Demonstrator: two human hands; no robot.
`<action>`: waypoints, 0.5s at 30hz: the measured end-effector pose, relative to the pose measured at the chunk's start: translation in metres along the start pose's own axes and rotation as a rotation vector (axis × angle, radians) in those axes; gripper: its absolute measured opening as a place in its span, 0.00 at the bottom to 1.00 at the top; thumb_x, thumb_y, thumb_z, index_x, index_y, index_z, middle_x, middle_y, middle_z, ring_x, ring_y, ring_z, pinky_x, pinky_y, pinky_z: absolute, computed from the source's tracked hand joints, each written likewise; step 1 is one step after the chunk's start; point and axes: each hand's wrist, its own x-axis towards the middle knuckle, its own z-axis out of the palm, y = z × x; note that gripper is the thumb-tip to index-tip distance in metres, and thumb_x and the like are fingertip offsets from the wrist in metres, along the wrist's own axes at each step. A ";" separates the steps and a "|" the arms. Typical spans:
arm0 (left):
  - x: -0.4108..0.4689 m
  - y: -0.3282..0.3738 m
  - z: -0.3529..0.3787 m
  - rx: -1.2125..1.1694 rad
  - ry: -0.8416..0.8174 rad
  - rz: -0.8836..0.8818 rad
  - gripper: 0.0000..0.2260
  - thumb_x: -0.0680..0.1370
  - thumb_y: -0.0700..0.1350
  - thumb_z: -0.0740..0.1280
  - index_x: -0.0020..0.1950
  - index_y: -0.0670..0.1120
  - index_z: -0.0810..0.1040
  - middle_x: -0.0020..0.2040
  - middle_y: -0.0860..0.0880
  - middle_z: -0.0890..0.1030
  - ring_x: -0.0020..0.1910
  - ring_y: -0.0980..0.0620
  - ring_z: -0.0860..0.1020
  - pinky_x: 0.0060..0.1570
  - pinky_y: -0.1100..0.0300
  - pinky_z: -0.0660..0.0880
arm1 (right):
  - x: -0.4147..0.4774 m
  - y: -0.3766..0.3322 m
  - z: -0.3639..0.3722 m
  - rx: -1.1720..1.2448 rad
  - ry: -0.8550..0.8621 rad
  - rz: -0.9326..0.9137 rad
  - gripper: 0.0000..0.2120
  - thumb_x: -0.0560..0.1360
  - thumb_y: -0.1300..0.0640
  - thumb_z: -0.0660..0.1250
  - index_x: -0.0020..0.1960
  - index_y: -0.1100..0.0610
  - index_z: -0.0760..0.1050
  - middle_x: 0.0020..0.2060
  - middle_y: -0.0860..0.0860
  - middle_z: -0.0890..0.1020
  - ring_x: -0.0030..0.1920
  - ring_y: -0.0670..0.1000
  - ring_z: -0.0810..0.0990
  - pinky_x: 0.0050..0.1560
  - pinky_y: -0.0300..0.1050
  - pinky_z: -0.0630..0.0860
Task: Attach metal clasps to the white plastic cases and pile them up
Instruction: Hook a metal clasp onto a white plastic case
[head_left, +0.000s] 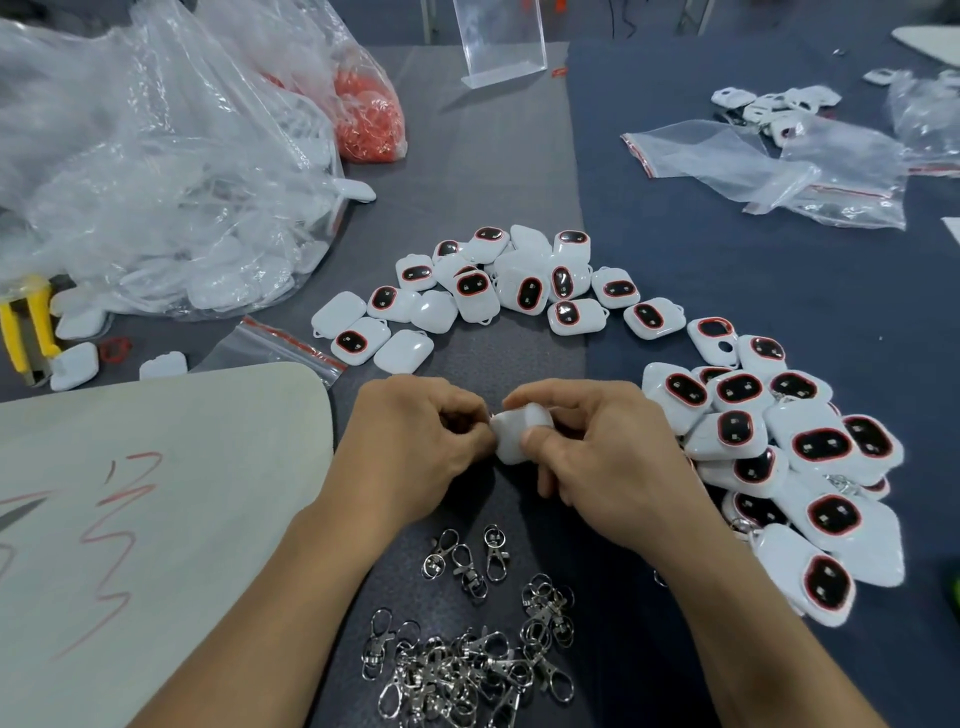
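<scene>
At the centre of the frame, a right hand (613, 457) grips a white case (519, 436) while the left hand (410, 447) pinches its near corner with curled fingers, above loose metal clasps (467, 670) at bottom centre and piled cases (779, 457) at right.

bright, even light from above me; soft shadows on the table (493, 156), glare on the plastic bag (156, 156), edges bowed, slightly blurry.

Left hand (410, 447) pinching, right hand (608, 462) gripping
</scene>
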 end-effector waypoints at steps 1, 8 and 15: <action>0.000 0.000 0.000 0.000 0.019 -0.008 0.04 0.69 0.47 0.78 0.38 0.56 0.85 0.33 0.58 0.81 0.32 0.59 0.77 0.31 0.70 0.69 | -0.002 0.000 0.002 0.004 0.005 -0.004 0.13 0.78 0.64 0.68 0.52 0.46 0.83 0.27 0.44 0.82 0.22 0.44 0.76 0.26 0.33 0.70; -0.001 0.002 0.001 -0.058 0.023 -0.010 0.07 0.67 0.43 0.78 0.36 0.56 0.85 0.32 0.61 0.81 0.30 0.62 0.77 0.33 0.73 0.69 | 0.002 0.000 0.006 0.138 0.212 -0.023 0.15 0.77 0.65 0.68 0.52 0.46 0.83 0.28 0.45 0.82 0.24 0.42 0.75 0.28 0.32 0.69; 0.003 0.002 -0.002 -0.400 -0.022 -0.064 0.06 0.68 0.42 0.73 0.37 0.54 0.86 0.30 0.53 0.82 0.28 0.58 0.73 0.31 0.66 0.70 | 0.001 -0.006 0.005 0.131 0.221 -0.013 0.08 0.69 0.53 0.62 0.37 0.53 0.78 0.29 0.47 0.78 0.31 0.41 0.72 0.32 0.41 0.71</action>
